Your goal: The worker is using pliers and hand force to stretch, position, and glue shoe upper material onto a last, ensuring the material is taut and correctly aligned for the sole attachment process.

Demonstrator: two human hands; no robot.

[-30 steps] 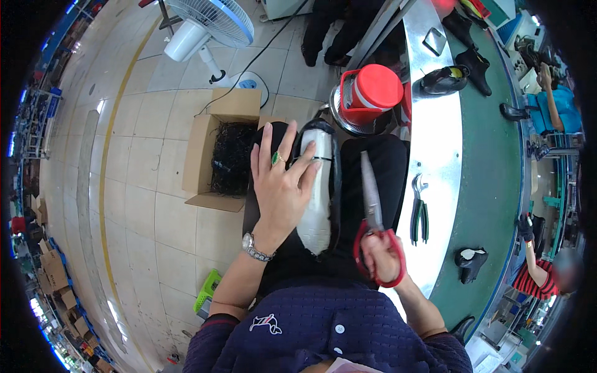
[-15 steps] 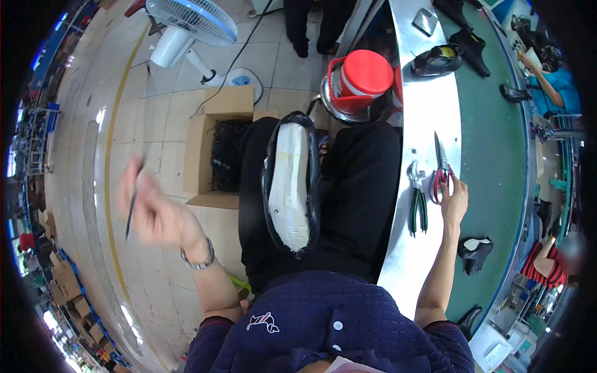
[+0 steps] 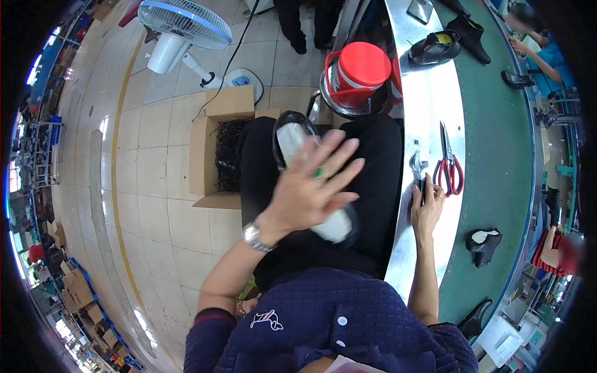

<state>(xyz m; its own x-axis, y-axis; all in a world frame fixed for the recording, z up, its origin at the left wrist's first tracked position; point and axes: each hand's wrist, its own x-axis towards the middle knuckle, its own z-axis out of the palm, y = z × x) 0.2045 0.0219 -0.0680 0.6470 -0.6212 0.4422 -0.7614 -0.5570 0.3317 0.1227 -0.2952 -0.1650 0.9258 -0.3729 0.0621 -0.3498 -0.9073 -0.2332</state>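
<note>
A black shoe upper on a white last (image 3: 336, 228) lies bottom up across my lap, tilted. My left hand (image 3: 305, 193), slightly blurred, is over its middle with the fingers spread and nothing seen in them; whether it touches the shoe I cannot tell. On the metal bench edge, my right hand (image 3: 427, 208) has its fingers closed round the handles of metal-jawed pincers (image 3: 418, 163), largely covering those handles. Scissors with red handles (image 3: 457, 176) lie just right of that hand, blades pointing away from me.
Left of my knees stands an open cardboard box (image 3: 200, 155) of black scraps. A red-lidded jug (image 3: 364, 68) stands ahead, a white fan (image 3: 180, 31) beyond the box. Black shoes (image 3: 435, 48) sit on the bench and green belt (image 3: 497, 149). A co-worker in blue (image 3: 553, 68) is at the far right.
My left hand has swung in from the left over the shoe; the dark thin strip it held no longer shows. The right hand has gone from the scissors to the pincers. The shoe has tilted.
</note>
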